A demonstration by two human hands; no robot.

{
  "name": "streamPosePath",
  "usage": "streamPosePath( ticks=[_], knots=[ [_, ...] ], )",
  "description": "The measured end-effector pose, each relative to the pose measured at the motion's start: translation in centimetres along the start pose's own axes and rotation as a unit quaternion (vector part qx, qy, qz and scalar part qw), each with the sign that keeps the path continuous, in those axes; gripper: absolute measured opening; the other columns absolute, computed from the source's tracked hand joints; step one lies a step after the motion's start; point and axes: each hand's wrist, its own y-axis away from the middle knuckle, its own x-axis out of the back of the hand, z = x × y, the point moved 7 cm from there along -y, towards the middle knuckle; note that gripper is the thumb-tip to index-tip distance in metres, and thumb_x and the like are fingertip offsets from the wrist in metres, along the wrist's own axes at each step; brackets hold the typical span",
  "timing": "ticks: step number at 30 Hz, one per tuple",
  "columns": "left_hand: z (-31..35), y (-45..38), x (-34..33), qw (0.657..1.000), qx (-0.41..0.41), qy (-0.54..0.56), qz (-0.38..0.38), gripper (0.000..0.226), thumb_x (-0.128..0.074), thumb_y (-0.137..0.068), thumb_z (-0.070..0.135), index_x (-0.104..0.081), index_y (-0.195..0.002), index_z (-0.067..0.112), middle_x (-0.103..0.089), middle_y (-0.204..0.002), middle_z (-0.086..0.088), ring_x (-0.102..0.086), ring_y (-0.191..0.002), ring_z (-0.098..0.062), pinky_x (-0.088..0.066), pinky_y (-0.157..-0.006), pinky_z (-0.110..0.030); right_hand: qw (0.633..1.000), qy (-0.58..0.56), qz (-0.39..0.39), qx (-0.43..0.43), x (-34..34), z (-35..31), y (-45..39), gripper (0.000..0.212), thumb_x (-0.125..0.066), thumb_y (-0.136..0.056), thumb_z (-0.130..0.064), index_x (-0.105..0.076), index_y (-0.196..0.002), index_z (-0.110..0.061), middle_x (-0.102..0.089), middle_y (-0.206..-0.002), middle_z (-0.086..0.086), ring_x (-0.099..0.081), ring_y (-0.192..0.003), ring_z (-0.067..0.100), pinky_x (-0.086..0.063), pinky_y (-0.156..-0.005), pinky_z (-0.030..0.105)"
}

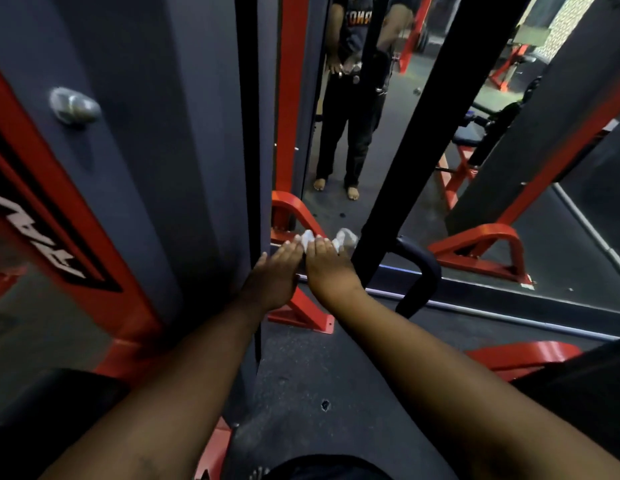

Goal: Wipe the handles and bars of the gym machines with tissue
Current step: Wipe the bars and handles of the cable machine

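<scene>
My left hand point(275, 271) and my right hand point(327, 263) reach forward side by side, low in front of a mirror. Between them they hold a crumpled white tissue point(306, 238); a second tuft of it sticks out to the right of my right fingers. My left fingertips pinch its left end and my right fingers curl over the rest. The hands hover over the red base frame point(303, 315) of a gym machine. A black slanted bar point(422, 133) rises just right of my right hand, with a curved black handle point(421, 271) beside it.
A tall grey and red machine housing point(145, 150) with a chrome knob point(74, 105) fills the left. The mirror point(509, 237) ahead reflects a standing person, red frames and benches. Dark rubber floor point(319, 375) lies below my arms.
</scene>
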Motion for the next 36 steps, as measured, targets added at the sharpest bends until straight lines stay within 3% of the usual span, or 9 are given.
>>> streamPosePath(
  ticks=[4,8,12,17,21,25,30,34,36],
  knots=[
    [0.3,-0.1,0.1,0.998,-0.024,-0.061,-0.01,0.073,-0.064,-0.079,0.019,-0.051,-0.15,0.009,-0.05,-0.156,-0.008,-0.058,-0.134,-0.022,-0.054,-0.09,-0.06,0.98,0.195,-0.046,-0.017,0.6,-0.3,-0.1,0.052,-0.039,-0.101,-0.024,-0.032,-0.148,-0.001,-0.062,-0.113,0.004,-0.063,-0.105,0.027,-0.005,-0.119,0.068],
    [0.1,-0.6,-0.6,0.995,-0.04,-0.09,-0.03,0.07,-0.034,-0.081,0.018,-0.055,-0.148,0.011,-0.053,-0.153,-0.007,-0.06,-0.132,-0.019,-0.054,-0.092,-0.061,0.956,0.279,-0.043,-0.084,1.1,1.2,2.0,0.035,-0.04,-0.096,-0.018,-0.04,-0.129,-0.006,-0.036,-0.077,0.005,-0.06,-0.078,0.017,-0.007,-0.123,0.064],
    [0.3,-0.5,-0.4,0.997,-0.044,-0.053,-0.025,0.076,-0.027,-0.079,0.017,-0.051,-0.15,0.011,-0.049,-0.156,-0.008,-0.056,-0.136,-0.019,-0.052,-0.096,-0.061,0.968,0.227,-0.068,-0.08,0.8,1.5,1.6,0.038,-0.033,-0.096,-0.012,-0.045,-0.132,-0.007,-0.052,-0.09,0.001,-0.062,-0.091,0.018,0.001,-0.12,0.066],
    [0.4,-0.6,0.9,0.996,-0.043,-0.063,-0.044,0.075,-0.026,-0.081,0.018,-0.046,-0.153,0.01,-0.047,-0.158,-0.008,-0.052,-0.14,-0.019,-0.051,-0.098,-0.062,0.988,-0.02,-0.112,-0.107,-0.1,1.6,-2.7,0.022,-0.052,-0.098,-0.018,-0.055,-0.119,-0.013,-0.069,-0.121,0.009,-0.066,-0.112,0.034,-0.048,-0.092,0.043],
    [0.4,-0.5,0.8,0.993,-0.069,-0.077,-0.062,0.075,-0.026,-0.081,0.02,-0.049,-0.151,0.008,-0.052,-0.154,-0.008,-0.057,-0.135,-0.02,-0.051,-0.093,-0.066,0.995,-0.029,-0.006,-0.099,-1.0,0.2,-1.1,0.037,-0.041,-0.099,-0.017,-0.051,-0.133,-0.01,-0.062,-0.12,0.011,-0.06,-0.11,0.034,-0.043,-0.097,0.047],
    [0.0,-0.1,0.1,0.988,-0.078,-0.107,-0.08,0.07,-0.03,-0.078,0.019,-0.061,-0.14,0.005,-0.059,-0.147,-0.011,-0.063,-0.127,-0.021,-0.057,-0.083,-0.064,0.995,0.057,0.074,-0.03,-2.8,-1.1,3.6,0.069,-0.034,-0.089,-0.008,-0.024,-0.156,0.006,-0.034,-0.153,0.026,-0.034,-0.142,0.046,-0.019,-0.122,0.059],
    [0.4,0.0,0.2,0.99,-0.073,-0.093,-0.071,0.072,-0.03,-0.079,0.02,-0.057,-0.144,0.006,-0.06,-0.146,-0.01,-0.063,-0.128,-0.021,-0.054,-0.087,-0.065,0.989,0.06,-0.051,-0.124,-0.8,0.3,-0.1,0.041,-0.037,-0.097,-0.015,-0.06,-0.13,-0.006,-0.067,-0.111,0.01,-0.065,-0.099,0.03,-0.051,-0.087,0.043],
    [0.2,0.0,1.0,0.993,-0.057,-0.089,-0.046,0.075,-0.023,-0.081,0.019,-0.052,-0.148,0.008,-0.055,-0.151,-0.009,-0.058,-0.134,-0.023,-0.048,-0.092,-0.074,0.972,-0.087,-0.169,-0.139,0.0,0.8,-3.2,0.024,-0.05,-0.103,-0.02,-0.068,-0.119,-0.016,-0.068,-0.124,0.009,-0.066,-0.114,0.032,-0.05,-0.089,0.04],
    [0.1,0.3,1.2,0.994,-0.047,-0.087,-0.046,0.078,-0.016,-0.082,0.019,-0.045,-0.154,0.011,-0.047,-0.158,-0.007,-0.05,-0.142,-0.021,-0.04,-0.101,-0.075,0.98,-0.08,-0.124,-0.132,0.0,0.6,-3.2,0.019,-0.054,-0.102,-0.022,-0.068,-0.111,-0.014,-0.072,-0.111,0.01,-0.071,-0.101,0.031,-0.052,-0.079,0.038]
  ],
)
